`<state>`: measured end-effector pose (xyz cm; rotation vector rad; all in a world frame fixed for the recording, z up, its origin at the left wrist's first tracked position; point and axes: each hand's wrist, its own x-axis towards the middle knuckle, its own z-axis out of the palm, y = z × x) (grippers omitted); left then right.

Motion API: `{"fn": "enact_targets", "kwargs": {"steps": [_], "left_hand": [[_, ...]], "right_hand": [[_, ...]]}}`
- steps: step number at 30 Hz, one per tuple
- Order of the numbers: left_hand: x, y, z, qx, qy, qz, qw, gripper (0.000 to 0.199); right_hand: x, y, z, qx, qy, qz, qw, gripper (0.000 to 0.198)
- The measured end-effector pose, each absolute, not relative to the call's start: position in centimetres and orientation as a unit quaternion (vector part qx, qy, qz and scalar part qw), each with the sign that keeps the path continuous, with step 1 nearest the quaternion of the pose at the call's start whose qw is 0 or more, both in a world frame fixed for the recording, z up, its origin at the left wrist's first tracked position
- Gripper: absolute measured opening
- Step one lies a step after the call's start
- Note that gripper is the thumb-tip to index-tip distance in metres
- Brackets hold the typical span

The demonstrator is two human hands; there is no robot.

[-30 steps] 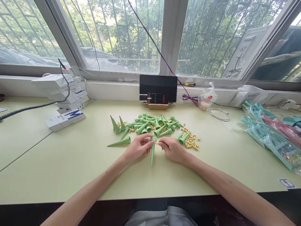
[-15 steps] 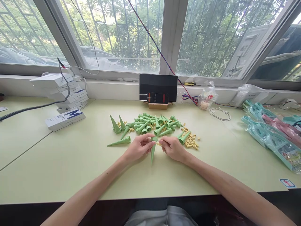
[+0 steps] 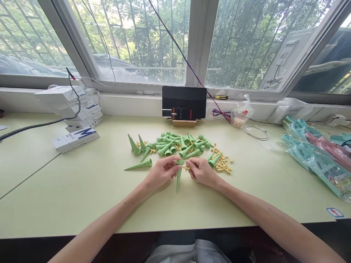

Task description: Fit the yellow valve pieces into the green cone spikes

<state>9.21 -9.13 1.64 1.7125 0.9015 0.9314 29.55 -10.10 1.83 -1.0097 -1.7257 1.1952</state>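
Pinched in my left hand (image 3: 165, 170) is a green plastic watering spike (image 3: 178, 179), its cap end up and its tip pointing down toward me. My right hand (image 3: 201, 171) has thumb and fingers closed on a small yellow valve (image 3: 185, 167), held against the spike's side just below the cap. Whether the valve sits inside the spike cannot be made out. Behind my hands lies a heap of green spikes (image 3: 167, 144). One loose spike (image 3: 139, 165) rests to the left, and a pile of yellow valves (image 3: 223, 163) lies to the right.
A phone (image 3: 183, 113) leans on a dark tablet (image 3: 184, 95) at the back. White boxes (image 3: 76, 138) are stacked at the left. Teal hangers in plastic (image 3: 309, 157) lie at the right. A coiled white cable (image 3: 256, 132) and a knotted bag (image 3: 241, 113) are near the sill.
My right hand has shifted very slightly, and more of the yellow valve shows between my hands. The spike's tip has swung slightly to the right.
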Motion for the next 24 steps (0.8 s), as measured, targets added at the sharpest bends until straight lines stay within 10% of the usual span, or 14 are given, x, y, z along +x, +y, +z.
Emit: {"fn": "enact_targets", "kwargs": {"steps": [9, 24], "left_hand": [[9.2, -9.2, 1.5, 0.708, 0.357, 0.386, 0.472, 0.031], [9.3, -9.4, 3.8, 0.593, 0.357, 0.394, 0.605, 0.028]], "right_hand": [[29.6, -9.8, 1.3, -0.384, -0.649, 0.533, 0.384, 0.046], [30.5, -9.4, 1.0, -0.351, -0.838, 0.191, 0.373, 0.024]]}}
